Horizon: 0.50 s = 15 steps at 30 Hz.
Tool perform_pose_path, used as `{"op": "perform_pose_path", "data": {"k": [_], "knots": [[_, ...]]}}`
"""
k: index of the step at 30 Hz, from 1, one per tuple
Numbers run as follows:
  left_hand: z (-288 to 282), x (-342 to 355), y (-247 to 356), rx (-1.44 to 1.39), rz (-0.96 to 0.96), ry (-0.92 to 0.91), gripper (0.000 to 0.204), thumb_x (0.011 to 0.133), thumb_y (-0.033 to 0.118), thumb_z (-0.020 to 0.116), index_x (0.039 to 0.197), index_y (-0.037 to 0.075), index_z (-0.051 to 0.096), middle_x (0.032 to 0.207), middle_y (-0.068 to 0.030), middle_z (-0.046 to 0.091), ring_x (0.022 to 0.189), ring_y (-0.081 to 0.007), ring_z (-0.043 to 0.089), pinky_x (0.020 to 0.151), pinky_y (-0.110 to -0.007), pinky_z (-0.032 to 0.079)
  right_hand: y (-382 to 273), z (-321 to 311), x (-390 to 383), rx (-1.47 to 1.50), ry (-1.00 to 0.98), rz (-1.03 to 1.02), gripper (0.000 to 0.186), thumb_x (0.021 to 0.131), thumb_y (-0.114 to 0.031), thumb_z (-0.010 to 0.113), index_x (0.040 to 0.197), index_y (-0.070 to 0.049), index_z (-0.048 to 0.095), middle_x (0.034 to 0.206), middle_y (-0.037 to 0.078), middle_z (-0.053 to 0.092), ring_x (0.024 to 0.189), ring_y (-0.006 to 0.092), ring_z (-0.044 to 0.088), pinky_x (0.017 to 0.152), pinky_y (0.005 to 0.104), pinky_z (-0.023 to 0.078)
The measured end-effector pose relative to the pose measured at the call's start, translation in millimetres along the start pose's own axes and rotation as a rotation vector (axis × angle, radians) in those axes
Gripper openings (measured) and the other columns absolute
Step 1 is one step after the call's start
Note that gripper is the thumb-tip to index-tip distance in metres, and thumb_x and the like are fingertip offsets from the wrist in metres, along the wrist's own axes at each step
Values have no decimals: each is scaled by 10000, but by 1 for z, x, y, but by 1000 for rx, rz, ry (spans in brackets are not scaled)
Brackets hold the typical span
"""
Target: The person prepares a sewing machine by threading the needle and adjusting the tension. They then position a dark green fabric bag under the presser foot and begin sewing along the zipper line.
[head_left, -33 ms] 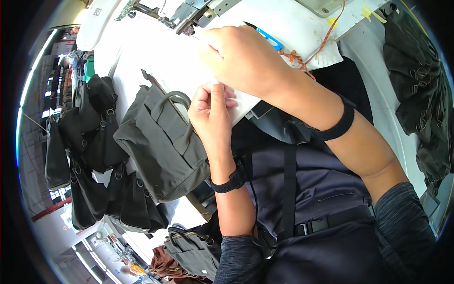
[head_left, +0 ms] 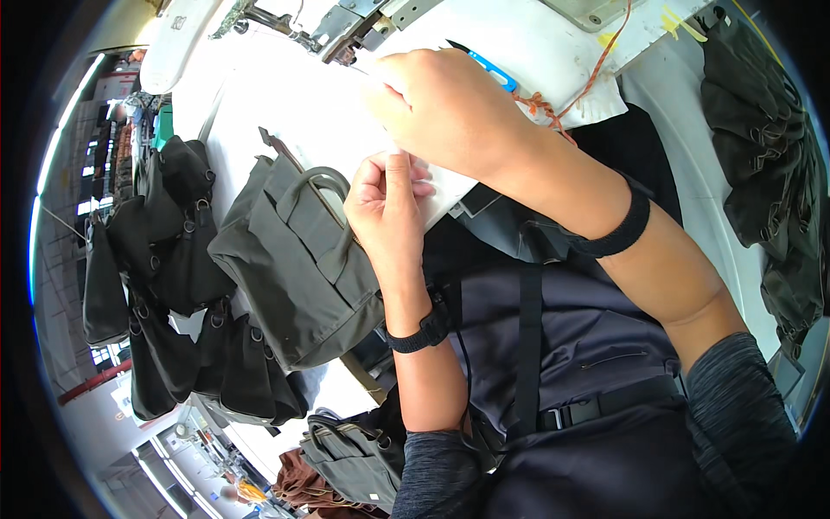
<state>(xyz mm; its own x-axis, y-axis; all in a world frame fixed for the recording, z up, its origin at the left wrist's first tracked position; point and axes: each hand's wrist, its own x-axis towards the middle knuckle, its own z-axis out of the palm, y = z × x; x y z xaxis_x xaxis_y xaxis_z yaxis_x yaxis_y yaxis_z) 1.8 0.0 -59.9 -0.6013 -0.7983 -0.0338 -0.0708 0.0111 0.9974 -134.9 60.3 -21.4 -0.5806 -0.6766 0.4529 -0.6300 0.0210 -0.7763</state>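
Observation:
My right hand (head_left: 445, 108) is closed just below the presser foot (head_left: 341, 56) of a sewing machine, back of the hand up. What its fingertips pinch is hidden or too fine to see. Close under it, my left hand (head_left: 385, 195) has its fingers curled and its thumb laid against them. Anything between them is too small to make out against the white table (head_left: 277, 112). Left of my left hand lies a dark olive-grey handbag (head_left: 298, 251) with its handle up and its zipper edge along the top, apart from the fingers.
Several dark bags (head_left: 164, 259) are piled at the left. A blue-handled cutter (head_left: 493, 71) lies behind my right wrist, beside an orange braided cord (head_left: 596, 73). More dark bags (head_left: 761, 156) hang at the far right. Another bag (head_left: 354, 458) and brown fabric (head_left: 303, 484) sit low at the left.

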Motion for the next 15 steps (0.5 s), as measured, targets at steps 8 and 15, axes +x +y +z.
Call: {"op": "perform_pose_path", "data": {"k": [8, 15], "knots": [[2, -2, 4, 47, 12, 22, 204, 998, 170, 607, 909, -12, 636, 770, -49, 655, 619, -84, 594, 591, -216, 484, 6, 8, 0, -128, 31, -165, 163, 813, -115, 600, 721, 16, 571, 632, 223, 588, 601, 396, 621, 576, 459, 503], [2, -2, 4, 57, -6, 27, 195, 994, 169, 609, 906, -3, 640, 770, -51, 659, 613, -82, 585, 600, -219, 485, 12, 6, -8, -127, 34, -162, 152, 816, -99, 615, 731, 13, 557, 697, 187, 571, 609, 378, 612, 567, 434, 511]]}}
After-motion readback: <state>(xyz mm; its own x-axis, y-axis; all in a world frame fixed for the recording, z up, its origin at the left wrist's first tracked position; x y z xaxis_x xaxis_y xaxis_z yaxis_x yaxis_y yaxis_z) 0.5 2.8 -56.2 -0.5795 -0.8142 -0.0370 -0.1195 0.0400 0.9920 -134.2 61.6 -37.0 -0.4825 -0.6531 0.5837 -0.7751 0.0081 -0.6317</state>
